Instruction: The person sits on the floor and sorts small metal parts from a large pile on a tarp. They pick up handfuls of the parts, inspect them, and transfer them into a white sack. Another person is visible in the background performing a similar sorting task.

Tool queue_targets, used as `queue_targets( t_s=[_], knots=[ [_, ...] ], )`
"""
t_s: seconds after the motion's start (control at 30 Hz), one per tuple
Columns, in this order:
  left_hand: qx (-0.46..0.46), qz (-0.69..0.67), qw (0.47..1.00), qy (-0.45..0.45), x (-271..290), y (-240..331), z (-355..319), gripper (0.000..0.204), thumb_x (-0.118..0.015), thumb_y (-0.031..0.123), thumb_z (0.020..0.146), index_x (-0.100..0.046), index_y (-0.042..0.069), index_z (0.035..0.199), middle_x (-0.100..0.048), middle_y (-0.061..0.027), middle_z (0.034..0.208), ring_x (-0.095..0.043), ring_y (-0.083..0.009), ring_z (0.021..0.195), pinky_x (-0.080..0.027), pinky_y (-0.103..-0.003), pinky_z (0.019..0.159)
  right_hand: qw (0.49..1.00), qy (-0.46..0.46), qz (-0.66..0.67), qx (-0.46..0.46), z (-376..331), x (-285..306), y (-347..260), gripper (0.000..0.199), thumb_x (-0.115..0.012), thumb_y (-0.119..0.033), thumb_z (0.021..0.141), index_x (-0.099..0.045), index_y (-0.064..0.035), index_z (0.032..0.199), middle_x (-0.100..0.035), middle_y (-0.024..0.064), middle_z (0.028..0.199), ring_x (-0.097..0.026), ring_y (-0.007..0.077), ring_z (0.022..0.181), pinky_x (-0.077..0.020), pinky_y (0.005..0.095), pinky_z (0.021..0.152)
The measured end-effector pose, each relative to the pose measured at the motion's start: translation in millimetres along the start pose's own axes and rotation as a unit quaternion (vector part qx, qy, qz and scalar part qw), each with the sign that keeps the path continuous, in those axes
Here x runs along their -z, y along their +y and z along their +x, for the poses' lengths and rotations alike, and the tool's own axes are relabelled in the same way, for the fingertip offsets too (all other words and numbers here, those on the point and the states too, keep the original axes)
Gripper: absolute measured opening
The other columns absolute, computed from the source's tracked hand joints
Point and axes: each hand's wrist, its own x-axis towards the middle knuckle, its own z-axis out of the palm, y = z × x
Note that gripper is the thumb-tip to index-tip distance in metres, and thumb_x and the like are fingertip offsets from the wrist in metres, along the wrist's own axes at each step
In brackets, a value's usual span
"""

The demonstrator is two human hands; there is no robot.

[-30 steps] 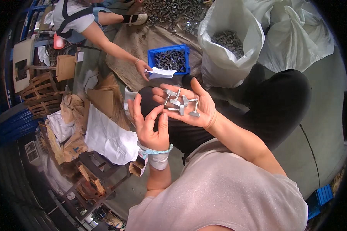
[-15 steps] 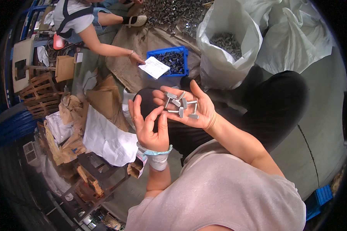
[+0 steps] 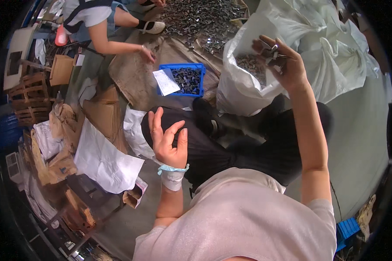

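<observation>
moved: right hand (image 3: 285,61) is swinging up from the lap to over the white sack (image 3: 244,87), away from the left.
right hand: cupping small metal parts (image 3: 272,53) above the sack mouth, likely for dumping.
left hand (image 3: 170,141): hanging released, empty, above the lap.
blue bin (image 3: 185,80): sitting on the floor beside the sack, near a co-worker's hand (image 3: 148,54).

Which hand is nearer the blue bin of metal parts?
Left. The left hand hangs open and empty just below the blue bin, over the lap. The right hand is off to the bin's right, above the white sack, closed on metal parts.
</observation>
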Motion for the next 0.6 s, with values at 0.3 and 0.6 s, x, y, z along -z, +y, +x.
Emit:
queue_targets(
  t_s=[0.3, 0.6],
  knots=[
    [0.01, 0.021, 1.0, -0.011, -7, -22, 30, 0.015, -0.066, 0.011, 0.08, -0.069, 0.002, 0.091, -0.048, -0.0184, 0.133, -0.041, -0.0357, 0.128, -0.033, -0.041, 0.104, 0.88, -0.038, -0.472, 0.043, 19, 17, -7, 0.045, -0.06, -0.025, 0.09, -0.054, 0.0063, 0.122, -0.065, 0.0126, 0.105, -0.06, 0.0161, 0.091, -0.0461, 0.0279, 0.084],
    [0.051, -0.177, 0.946, -0.268, -147, -103, 207, 0.023, -0.062, 0.013, 0.081, -0.066, 0.002, 0.102, -0.061, -0.0184, 0.116, -0.059, -0.0289, 0.108, -0.045, -0.033, 0.09, 0.879, 0.06, -0.451, 0.143, 12, 19, -44, 0.027, -0.061, -0.011, 0.088, -0.061, 0.0034, 0.111, -0.066, 0.0076, 0.089, -0.059, 0.0113, 0.075, -0.0469, 0.0249, 0.068]
  ],
)
